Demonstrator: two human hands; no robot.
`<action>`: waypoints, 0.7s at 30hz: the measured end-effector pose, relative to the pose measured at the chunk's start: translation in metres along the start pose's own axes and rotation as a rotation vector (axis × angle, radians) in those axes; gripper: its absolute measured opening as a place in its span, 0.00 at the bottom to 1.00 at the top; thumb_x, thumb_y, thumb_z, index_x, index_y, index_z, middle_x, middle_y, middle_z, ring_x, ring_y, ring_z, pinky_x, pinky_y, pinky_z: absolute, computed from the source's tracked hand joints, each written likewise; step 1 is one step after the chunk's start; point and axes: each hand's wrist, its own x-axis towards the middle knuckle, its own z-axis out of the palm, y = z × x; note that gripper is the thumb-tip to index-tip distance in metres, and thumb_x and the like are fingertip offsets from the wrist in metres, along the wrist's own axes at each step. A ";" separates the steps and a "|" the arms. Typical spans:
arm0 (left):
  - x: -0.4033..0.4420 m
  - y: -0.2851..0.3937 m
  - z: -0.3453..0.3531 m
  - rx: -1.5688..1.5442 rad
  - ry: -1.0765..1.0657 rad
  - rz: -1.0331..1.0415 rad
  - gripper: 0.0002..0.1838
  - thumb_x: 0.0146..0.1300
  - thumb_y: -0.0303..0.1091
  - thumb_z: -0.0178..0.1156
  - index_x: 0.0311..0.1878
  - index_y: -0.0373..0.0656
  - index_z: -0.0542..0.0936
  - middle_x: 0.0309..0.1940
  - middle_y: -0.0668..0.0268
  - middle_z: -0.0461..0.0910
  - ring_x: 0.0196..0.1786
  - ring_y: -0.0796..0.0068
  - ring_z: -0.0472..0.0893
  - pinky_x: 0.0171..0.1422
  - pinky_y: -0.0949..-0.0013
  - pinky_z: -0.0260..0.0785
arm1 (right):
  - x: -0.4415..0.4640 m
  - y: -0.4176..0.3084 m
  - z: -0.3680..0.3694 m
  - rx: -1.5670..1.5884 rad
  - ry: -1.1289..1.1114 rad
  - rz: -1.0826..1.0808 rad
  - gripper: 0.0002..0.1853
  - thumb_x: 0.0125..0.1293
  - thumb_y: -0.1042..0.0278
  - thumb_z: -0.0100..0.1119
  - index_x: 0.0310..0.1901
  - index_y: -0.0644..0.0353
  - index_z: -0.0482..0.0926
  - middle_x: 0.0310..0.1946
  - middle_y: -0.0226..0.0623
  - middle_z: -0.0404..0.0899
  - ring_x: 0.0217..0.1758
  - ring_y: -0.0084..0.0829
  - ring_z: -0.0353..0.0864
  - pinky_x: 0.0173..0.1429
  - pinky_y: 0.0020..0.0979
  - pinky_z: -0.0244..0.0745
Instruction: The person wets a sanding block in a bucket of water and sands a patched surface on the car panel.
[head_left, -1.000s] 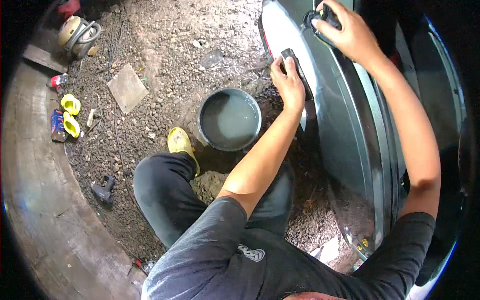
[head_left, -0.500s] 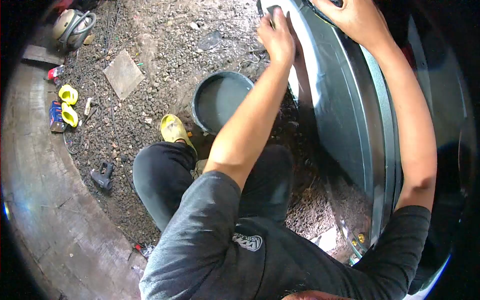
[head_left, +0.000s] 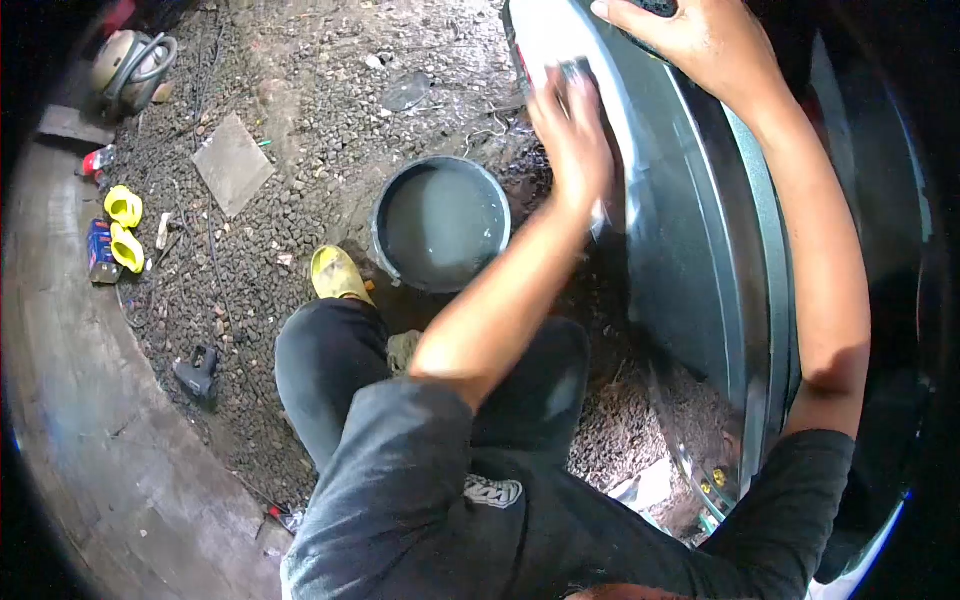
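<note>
My left hand (head_left: 572,135) is blurred by motion, its fingers over a small dark pad (head_left: 575,68) pressed on the whitish, glossy edge of a dark curved car panel (head_left: 680,240). My right hand (head_left: 705,45) lies on the top of the same panel, thumb stretched out to the left beside a black part (head_left: 655,6). The tips of its other fingers are out of view at the top edge. Left of the panel, below my left hand, stands a round black bucket (head_left: 378,225) of cloudy grey water (head_left: 445,220).
Gravel ground holds a square tile (head_left: 233,165), yellow clogs (head_left: 125,230), a blue box (head_left: 101,250) and a dark pistol-shaped tool (head_left: 197,372). A machine with a coiled hose (head_left: 130,70) stands at upper left. A yellow shoe (head_left: 337,273) is on my foot beside the bucket.
My left hand has moved down along the panel edge, toward me, with the pad. My right hand stays in place on the panel. The view has shifted slightly, showing more of the bucket.
</note>
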 end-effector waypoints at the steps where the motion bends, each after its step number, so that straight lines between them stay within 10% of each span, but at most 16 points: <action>1: -0.051 0.013 -0.009 0.064 -0.010 0.052 0.27 0.78 0.40 0.57 0.68 0.28 0.68 0.64 0.41 0.68 0.70 0.47 0.68 0.75 0.52 0.59 | 0.000 -0.001 0.000 0.015 -0.009 0.022 0.28 0.59 0.53 0.73 0.53 0.64 0.77 0.42 0.51 0.84 0.45 0.51 0.85 0.48 0.44 0.77; 9: 0.079 -0.014 0.011 -0.019 0.106 0.044 0.24 0.78 0.43 0.57 0.62 0.28 0.72 0.55 0.40 0.74 0.60 0.41 0.73 0.69 0.49 0.62 | -0.005 -0.008 0.005 0.118 0.028 -0.010 0.21 0.61 0.59 0.71 0.48 0.66 0.77 0.38 0.52 0.83 0.43 0.50 0.85 0.48 0.42 0.77; 14: -0.098 0.019 -0.027 0.142 -0.083 0.058 0.28 0.75 0.36 0.60 0.70 0.29 0.66 0.63 0.42 0.68 0.69 0.45 0.67 0.78 0.49 0.55 | -0.004 -0.024 0.004 -0.013 0.047 -0.009 0.17 0.61 0.63 0.71 0.42 0.64 0.75 0.32 0.44 0.80 0.35 0.39 0.82 0.42 0.38 0.75; 21: 0.074 -0.017 0.005 -0.202 -0.041 -0.154 0.27 0.76 0.43 0.58 0.64 0.29 0.70 0.59 0.39 0.72 0.65 0.40 0.69 0.72 0.44 0.56 | -0.007 -0.050 0.006 0.125 -0.027 0.161 0.10 0.66 0.69 0.67 0.40 0.62 0.74 0.26 0.33 0.78 0.27 0.23 0.76 0.34 0.29 0.71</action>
